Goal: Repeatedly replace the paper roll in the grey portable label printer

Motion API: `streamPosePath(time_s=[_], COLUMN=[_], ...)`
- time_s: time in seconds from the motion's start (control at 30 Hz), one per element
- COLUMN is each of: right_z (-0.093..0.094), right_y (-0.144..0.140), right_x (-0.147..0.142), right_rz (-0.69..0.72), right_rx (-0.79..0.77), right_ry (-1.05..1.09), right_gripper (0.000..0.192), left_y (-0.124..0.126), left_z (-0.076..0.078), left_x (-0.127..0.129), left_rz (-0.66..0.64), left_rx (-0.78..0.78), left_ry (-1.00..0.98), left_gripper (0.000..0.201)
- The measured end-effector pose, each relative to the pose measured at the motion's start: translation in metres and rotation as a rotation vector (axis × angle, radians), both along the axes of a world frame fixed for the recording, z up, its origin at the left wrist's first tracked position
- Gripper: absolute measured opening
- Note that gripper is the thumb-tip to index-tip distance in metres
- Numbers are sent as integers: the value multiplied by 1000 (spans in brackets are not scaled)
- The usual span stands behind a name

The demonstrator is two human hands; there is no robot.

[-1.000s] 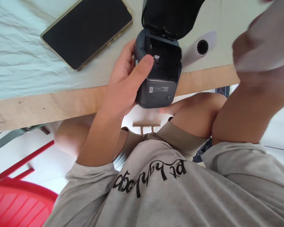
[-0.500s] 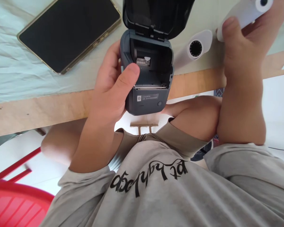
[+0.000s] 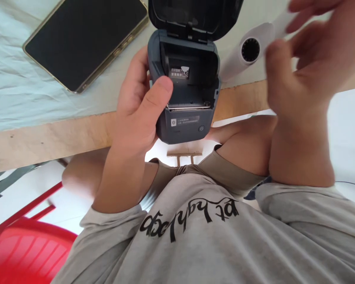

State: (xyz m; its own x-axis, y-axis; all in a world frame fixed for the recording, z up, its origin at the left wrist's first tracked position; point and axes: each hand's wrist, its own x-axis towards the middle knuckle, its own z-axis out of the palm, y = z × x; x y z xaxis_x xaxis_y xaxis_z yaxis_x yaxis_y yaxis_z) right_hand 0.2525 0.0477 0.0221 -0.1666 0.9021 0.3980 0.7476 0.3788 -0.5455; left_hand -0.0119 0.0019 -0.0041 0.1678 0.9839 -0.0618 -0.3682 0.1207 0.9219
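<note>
My left hand point(image 3: 142, 102) grips a dark blue-grey portable label printer point(image 3: 183, 122) by its left side, thumb over the rim. The printer's black lid point(image 3: 195, 15) is swung up, and its paper bay point(image 3: 192, 75) shows a small printed sticker and no roll. My right hand point(image 3: 307, 59) is at the upper right, blurred, its fingers apart with nothing visible between them. Just left of it, a white paper roll point(image 3: 232, 65) with a dark toothed core lies on the table. Another white piece point(image 3: 284, 23), partly hidden by my fingers, lies behind; its shape is unclear.
A smartphone point(image 3: 85, 39) in a clear case lies on the pale green cloth point(image 3: 6, 94) at the left. The table's wooden edge point(image 3: 47, 142) runs below the printer. A red plastic chair point(image 3: 32, 248) stands at the lower left.
My right hand has let go of the white roll it held, and its fingers have spread and moved left. The printer stays in my left hand, almost unmoved.
</note>
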Motion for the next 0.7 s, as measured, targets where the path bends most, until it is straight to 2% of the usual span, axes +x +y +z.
streamPosePath(time_s=[0.07, 0.1, 0.23, 0.3, 0.33, 0.37, 0.43, 0.5, 0.57, 0.7], right_z=[0, -1, -6, -8, -9, -10, -11, -13, -14, -15], right_y=[-1, 0, 4, 5, 5, 6, 7, 9, 11, 11], right_x=[-11, -15, -22, -22, -22, -22, -21, -19, -18, -17], right_rz=[90, 108, 148, 170, 178, 184, 185, 186, 200, 223], right_rx=[16, 10, 15, 19, 17, 14, 6, -3, -17, -24], right_ry=[-223, -263, -285, -308, -321, -334, -355, -362, -343, -255], right_gripper=[45, 50, 63, 67, 67, 65, 54, 46, 45, 47], left_y=[-1, 0, 9, 12, 12, 11, 6, 0, -3, 2], left_z=[1, -1, -17, -23, -23, -21, -12, -1, 5, -3], left_x=[-1, -1, 1, 2, 2, 2, 2, 2, 3, 3], left_rz=[-4, -2, 8, 40, 82, 28, 14, 10, 14, 9], left_rx=[-1, 26, 109, 257, 265, 124, 47, 26, 28, 19], left_ry=[-2, -1, -27, -129, -141, -79, -34, -20, -33, -60], left_gripper=[33, 35, 38, 47, 45, 40, 30, 26, 27, 31])
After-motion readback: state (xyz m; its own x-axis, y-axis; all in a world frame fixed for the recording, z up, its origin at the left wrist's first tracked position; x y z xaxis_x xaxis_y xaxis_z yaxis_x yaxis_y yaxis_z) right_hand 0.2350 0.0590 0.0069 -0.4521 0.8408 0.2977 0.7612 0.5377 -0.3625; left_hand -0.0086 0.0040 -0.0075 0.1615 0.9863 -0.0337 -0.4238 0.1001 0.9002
